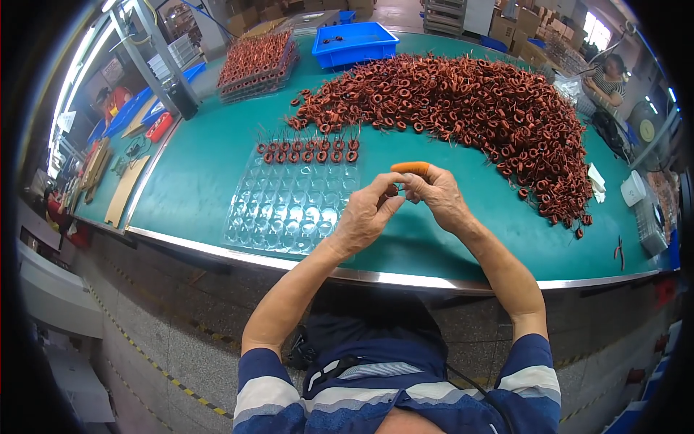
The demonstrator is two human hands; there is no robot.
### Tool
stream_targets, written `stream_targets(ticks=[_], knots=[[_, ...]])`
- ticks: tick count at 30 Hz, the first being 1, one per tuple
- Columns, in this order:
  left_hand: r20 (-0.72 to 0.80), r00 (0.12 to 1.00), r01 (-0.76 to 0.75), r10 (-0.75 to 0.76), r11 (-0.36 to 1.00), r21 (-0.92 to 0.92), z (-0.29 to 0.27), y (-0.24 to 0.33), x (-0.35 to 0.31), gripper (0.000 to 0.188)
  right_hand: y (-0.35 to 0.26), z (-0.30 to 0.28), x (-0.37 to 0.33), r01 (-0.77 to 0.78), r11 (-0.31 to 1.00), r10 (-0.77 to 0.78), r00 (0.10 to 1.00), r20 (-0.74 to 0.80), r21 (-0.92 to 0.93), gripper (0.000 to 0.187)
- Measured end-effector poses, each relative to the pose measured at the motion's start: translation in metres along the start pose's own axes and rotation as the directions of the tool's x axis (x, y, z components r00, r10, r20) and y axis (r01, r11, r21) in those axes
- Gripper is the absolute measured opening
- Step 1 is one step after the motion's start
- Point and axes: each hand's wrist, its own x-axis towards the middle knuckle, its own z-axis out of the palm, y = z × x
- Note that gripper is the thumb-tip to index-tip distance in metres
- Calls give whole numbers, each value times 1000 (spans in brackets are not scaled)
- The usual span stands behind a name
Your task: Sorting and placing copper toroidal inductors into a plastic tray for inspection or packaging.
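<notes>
My left hand [365,215] and my right hand [439,195] meet over the green table, fingertips pinched together. A small dark piece with a thin wire-like end [400,189] shows between them; the fingers hide most of it. An orange finger cover [410,168] sits on my right index finger. Just left of my left hand lies a clear plastic tray [289,210] with round pockets. Its far rows hold red-brown ring coils [309,156] with wire leads pointing away from me; the nearer pockets are bare.
A large heap of red-brown ring coils [463,101] curves across the table's [188,184] back and right. Stacked filled trays [256,65] and a blue bin [356,45] stand at the back. Pliers [619,253] lie far right, near a white cloth [596,183]. Another person [609,83] sits beyond.
</notes>
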Motion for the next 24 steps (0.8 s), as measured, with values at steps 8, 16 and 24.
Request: stream_targets(ticks=[8,16,24], knots=[[-237,967,-21,98,951,309,0,-13,9,21,-20,15,-6,574,242,-764,609,211,-782,11],[-24,983,153,-181,890,-430,4,0,6,16,-13,-4,-8,238,845,-342,929,-141,-479,24],[16,972,215,-234,860,-463,-11,-7,9,16,-8,-2,-2,20,988,-36,994,-104,-152,38]])
